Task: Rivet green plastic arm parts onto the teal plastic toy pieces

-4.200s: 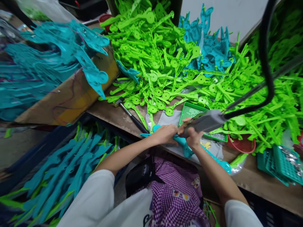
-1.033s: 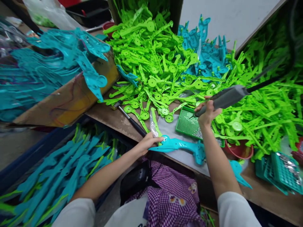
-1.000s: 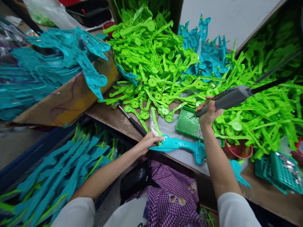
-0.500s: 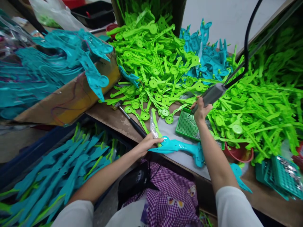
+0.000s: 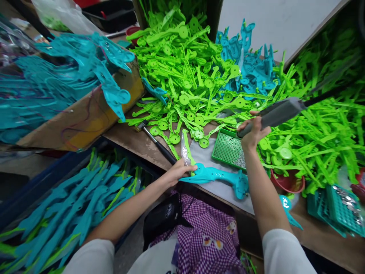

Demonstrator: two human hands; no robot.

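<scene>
Near the front edge of the table, my left hand (image 5: 180, 171) grips the left end of a blue plastic part (image 5: 218, 175), thumb on top. A green plastic arm (image 5: 186, 146), partly in clear wrap, sticks up from that same end. My right hand (image 5: 253, 133) is closed round a grey electric screwdriver (image 5: 281, 113), tilted with its cable end up to the right. Its tip points down-left over a green perforated tray (image 5: 221, 150) of small metal screws. A grey cloth (image 5: 201, 150) lies under the tray and the blue part.
Heaps of green plastic arms (image 5: 185, 76) cover the back and right. A hammer (image 5: 158, 144) lies left of the cloth. Blue parts fill a cardboard box (image 5: 114, 110) and a lower crate (image 5: 71, 213). At right stand a red basket (image 5: 289, 184) and teal trays (image 5: 343, 209).
My right hand has moved right with the screwdriver, which now leans lower toward the right. My left hand and the blue part stay nearly in place.
</scene>
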